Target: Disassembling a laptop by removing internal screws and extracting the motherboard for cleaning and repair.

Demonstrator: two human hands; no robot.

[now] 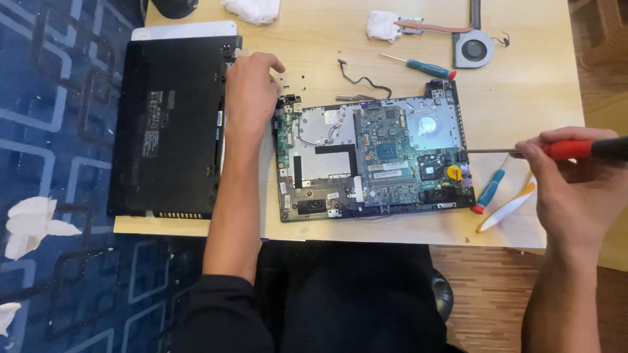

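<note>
Here, right hand [566, 180] clenched around red screwdriver [556, 150], left hand [252, 91] loosely curled, empty.

A pale wooden table [536, 72] fills the top and centre. At nine o'clock lies a dark blue carpet [59, 98] with a lighter geometric line pattern. At five o'clock, brown wood-plank flooring [487, 287] shows beneath the table edge. Light is even and warm.

red-handled screwdriver [523, 151], level, tip at motherboard [392, 153]
</note>
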